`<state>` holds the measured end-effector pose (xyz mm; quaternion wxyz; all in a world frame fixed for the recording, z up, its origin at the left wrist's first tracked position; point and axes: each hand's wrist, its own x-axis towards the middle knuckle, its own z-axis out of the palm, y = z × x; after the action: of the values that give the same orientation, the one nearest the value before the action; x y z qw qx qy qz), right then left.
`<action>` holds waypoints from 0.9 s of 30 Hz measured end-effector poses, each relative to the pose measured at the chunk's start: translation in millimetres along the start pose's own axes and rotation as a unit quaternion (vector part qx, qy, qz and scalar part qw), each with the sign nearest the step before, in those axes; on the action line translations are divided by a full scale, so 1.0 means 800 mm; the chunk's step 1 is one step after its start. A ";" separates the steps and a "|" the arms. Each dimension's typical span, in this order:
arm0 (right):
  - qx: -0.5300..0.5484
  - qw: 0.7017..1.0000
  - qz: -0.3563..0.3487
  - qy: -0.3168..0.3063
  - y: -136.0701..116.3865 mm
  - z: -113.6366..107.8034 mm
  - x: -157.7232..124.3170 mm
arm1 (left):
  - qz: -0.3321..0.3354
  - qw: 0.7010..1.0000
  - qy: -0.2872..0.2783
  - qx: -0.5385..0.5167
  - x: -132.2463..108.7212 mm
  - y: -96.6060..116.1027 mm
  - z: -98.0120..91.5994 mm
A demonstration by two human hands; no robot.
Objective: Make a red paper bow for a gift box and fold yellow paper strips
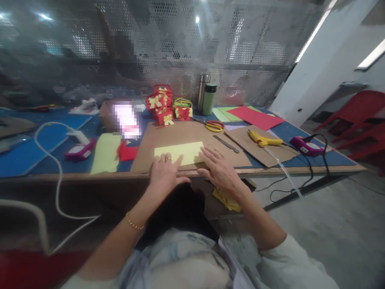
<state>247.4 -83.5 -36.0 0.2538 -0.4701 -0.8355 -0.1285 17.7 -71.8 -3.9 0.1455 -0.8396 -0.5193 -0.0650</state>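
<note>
Nearest the camera is the person's pale shirt, with both forearms reaching forward from it to the table, a beaded bracelet on the left wrist. Past them, a light yellow paper lies on a sheet of brown cardboard at the table's near edge. Its long axis runs left to right across the body, the right end angled slightly away. The left hand rests on its near edge toward the left end, the right hand lies over its right end, so both are equally close. Neither is clamped: the fingers lie flat on the paper, the left thumb spread from its fingers. Just right on the cardboard is a flat metal blade, with scissors behind. Farther right, a yellow glue gun rests on another cardboard piece. Red and yellow paper boxes stand at the back, beside a green bottle. The purple boxes at right and left carry white labels too small to read; no brand is legible.
</note>
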 end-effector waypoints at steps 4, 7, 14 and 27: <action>0.044 0.996 -0.046 -0.060 -0.018 0.018 0.020 | 0.012 1.000 -0.012 -0.010 0.007 -0.006 0.000; 0.033 0.997 -0.014 -0.072 -0.020 0.025 0.024 | 0.028 0.999 -0.037 -0.028 0.019 -0.015 -0.003; 0.031 0.996 0.010 -0.080 -0.016 0.029 0.026 | -0.033 0.995 0.000 -0.095 0.045 -0.019 -0.002; 0.031 0.997 0.015 -0.072 -0.016 0.038 0.019 | -0.086 0.958 -0.119 -0.248 0.087 0.003 0.005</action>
<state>221.2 -65.5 -53.2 0.2093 -0.4826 -0.8480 -0.0648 51.1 -12.1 10.0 -0.1360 -0.8031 -0.5708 -0.1038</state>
